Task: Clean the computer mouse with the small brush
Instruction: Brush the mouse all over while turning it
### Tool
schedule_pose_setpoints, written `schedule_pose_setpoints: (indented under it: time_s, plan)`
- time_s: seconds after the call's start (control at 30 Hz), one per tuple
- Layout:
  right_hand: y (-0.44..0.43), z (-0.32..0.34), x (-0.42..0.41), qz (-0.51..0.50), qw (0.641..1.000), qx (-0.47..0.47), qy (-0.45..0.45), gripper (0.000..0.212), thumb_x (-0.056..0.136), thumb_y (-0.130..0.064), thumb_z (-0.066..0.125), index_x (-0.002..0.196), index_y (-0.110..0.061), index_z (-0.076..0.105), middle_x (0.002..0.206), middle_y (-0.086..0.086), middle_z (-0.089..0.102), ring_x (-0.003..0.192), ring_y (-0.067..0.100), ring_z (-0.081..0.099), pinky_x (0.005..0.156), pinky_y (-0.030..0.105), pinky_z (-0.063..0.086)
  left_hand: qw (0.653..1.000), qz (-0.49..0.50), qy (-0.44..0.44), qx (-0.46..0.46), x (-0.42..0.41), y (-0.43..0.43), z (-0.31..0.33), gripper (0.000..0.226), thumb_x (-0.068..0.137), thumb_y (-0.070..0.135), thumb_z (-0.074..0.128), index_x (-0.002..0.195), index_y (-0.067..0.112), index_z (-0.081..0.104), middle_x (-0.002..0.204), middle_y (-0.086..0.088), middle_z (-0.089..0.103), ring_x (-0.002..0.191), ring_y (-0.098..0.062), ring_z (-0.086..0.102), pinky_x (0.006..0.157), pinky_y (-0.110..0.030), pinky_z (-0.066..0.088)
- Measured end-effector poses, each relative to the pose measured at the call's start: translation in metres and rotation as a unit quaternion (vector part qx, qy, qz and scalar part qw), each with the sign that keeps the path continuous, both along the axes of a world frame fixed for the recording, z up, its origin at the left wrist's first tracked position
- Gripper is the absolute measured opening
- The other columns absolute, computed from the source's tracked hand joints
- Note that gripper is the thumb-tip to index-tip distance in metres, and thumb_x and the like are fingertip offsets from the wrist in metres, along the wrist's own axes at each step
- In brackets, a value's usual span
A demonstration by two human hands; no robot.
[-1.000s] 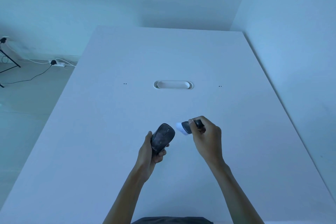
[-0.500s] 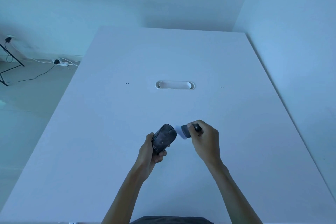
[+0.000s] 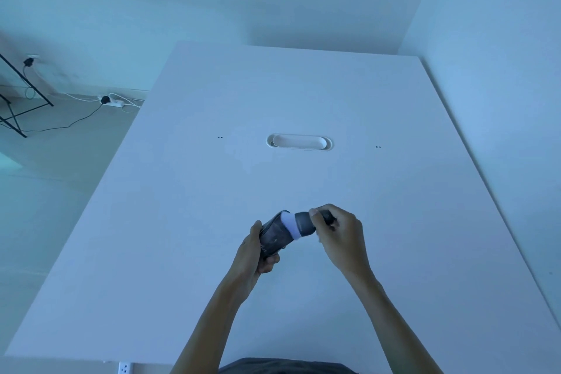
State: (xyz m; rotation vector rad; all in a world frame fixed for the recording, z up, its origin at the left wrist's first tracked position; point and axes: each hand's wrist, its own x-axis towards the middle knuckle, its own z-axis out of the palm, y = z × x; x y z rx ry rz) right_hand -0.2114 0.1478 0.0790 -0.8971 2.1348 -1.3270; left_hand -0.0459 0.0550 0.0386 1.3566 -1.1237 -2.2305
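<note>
A white surface (image 3: pixel 303 297) fills most of the frame, set into a corner of pale walls, with a strip of floor at the left edge. In the upper left of the frame stand a black metal frame (image 3: pixel 18 100) and a white power strip (image 3: pixel 113 103) with cables trailing across the floor. Near the middle of the surface sits an oval recessed tray (image 3: pixel 299 142) — the only container here, and nothing shows inside it.

Low in the centre, lifted clear of the surface, the left hand (image 3: pixel 252 255) has its grip wrapped around the dark computer mouse (image 3: pixel 274 238), tilted with its front end up and to the right. The right hand (image 3: pixel 340 237) pinches the dark handle of the small brush (image 3: pixel 299 225), its grip closed narrow on it.

The change is in the gap: half a second ago the white bristles stood just beside the mouse, apart from it; now they lie on the front end of its top shell. By the look of it, brushing proper is only starting — most of the shell and the seams probably remain to be swept.
</note>
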Motion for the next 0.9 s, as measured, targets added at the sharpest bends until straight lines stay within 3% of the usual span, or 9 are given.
schedule_pose_setpoints:
  time_s: [0.1,0.2,0.3,0.37,0.47,0.57,0.67,0.8,0.9]
  plan:
    - [-0.001,-0.001,-0.007,-0.059,0.998,-0.001,0.026,0.029,0.097,-0.021,0.067,0.069,-0.016,0.062,0.053,-0.005,0.05,0.05,0.009,0.041,0.053,0.024,0.035,1.0,-0.003,-0.009,0.003,0.0,0.001,-0.001,0.048,0.109,0.039,0.029,0.1,0.013,0.069,0.089,-0.016,0.057,0.05,-0.015,0.042,0.048,-0.024,0.026]
    - [-0.003,0.002,-0.003,0.0,0.999,-0.019,-0.027,0.025,0.097,-0.027,0.066,0.072,-0.021,0.067,0.051,-0.004,0.055,0.049,0.01,0.048,0.051,0.021,0.04,1.0,-0.008,-0.006,-0.005,0.0,0.0,0.0,0.045,0.109,0.04,0.029,0.099,0.012,0.062,0.093,-0.015,0.048,0.05,-0.015,0.041,0.048,-0.024,0.025]
    - [-0.007,0.0,-0.003,-0.039,0.999,0.002,0.025,0.025,0.096,-0.021,0.067,0.072,-0.014,0.066,0.053,-0.005,0.053,0.05,0.009,0.043,0.052,0.023,0.036,1.0,-0.019,-0.004,-0.012,-0.002,0.0,0.001,0.047,0.11,0.04,0.029,0.101,0.013,0.066,0.094,-0.015,0.048,0.051,-0.015,0.042,0.051,-0.025,0.025]
    - [-0.009,-0.001,-0.007,-0.075,0.997,-0.007,-0.01,0.026,0.096,-0.024,0.067,0.072,-0.012,0.066,0.055,-0.002,0.054,0.051,0.01,0.042,0.053,0.023,0.036,1.0,-0.015,0.0,-0.01,-0.001,0.001,0.001,0.047,0.11,0.041,0.03,0.102,0.014,0.067,0.095,-0.014,0.048,0.051,-0.015,0.042,0.051,-0.025,0.026]
    - [-0.009,0.001,-0.001,-0.03,0.998,-0.01,-0.051,0.029,0.096,-0.03,0.066,0.071,-0.016,0.066,0.052,-0.001,0.053,0.049,0.011,0.045,0.051,0.022,0.039,1.0,-0.015,-0.002,-0.014,0.0,0.0,0.002,0.046,0.11,0.042,0.03,0.101,0.014,0.065,0.095,-0.014,0.046,0.052,-0.015,0.041,0.053,-0.026,0.025]
    - [-0.011,-0.001,-0.005,-0.069,0.997,0.012,0.016,0.029,0.097,-0.022,0.067,0.071,-0.009,0.064,0.053,-0.003,0.048,0.05,0.009,0.039,0.054,0.025,0.035,1.0,-0.013,-0.001,-0.018,0.001,0.0,0.003,0.05,0.11,0.042,0.029,0.107,0.015,0.071,0.089,-0.013,0.046,0.053,-0.015,0.041,0.056,-0.028,0.025]
    - [-0.012,0.004,-0.006,-0.048,0.997,-0.016,-0.052,0.028,0.096,-0.028,0.066,0.071,-0.015,0.065,0.052,-0.001,0.053,0.048,0.011,0.045,0.051,0.022,0.039,1.0,-0.007,0.004,-0.016,0.002,0.0,0.005,0.055,0.11,0.043,0.03,0.096,0.024,0.079,0.077,-0.003,0.047,0.054,-0.015,0.041,0.056,-0.028,0.026]
    - [-0.012,0.004,-0.002,-0.04,0.999,0.005,0.016,0.026,0.097,-0.021,0.067,0.075,-0.007,0.066,0.06,0.014,0.057,0.053,0.015,0.043,0.054,0.028,0.036,0.999,-0.026,-0.008,-0.018,0.002,0.0,0.007,0.054,0.111,0.041,0.025,0.113,0.016,0.073,0.084,-0.011,0.07,0.053,-0.014,0.041,0.053,-0.025,0.03]
    - [-0.013,0.008,-0.007,-0.047,0.998,-0.024,-0.045,0.026,0.097,-0.026,0.066,0.075,-0.014,0.068,0.055,0.002,0.056,0.053,0.015,0.048,0.055,0.027,0.04,1.0,-0.022,0.004,-0.009,0.004,0.0,0.008,0.055,0.112,0.041,0.023,0.12,0.02,0.073,0.089,-0.015,0.078,0.054,-0.014,0.041,0.051,-0.023,0.03]
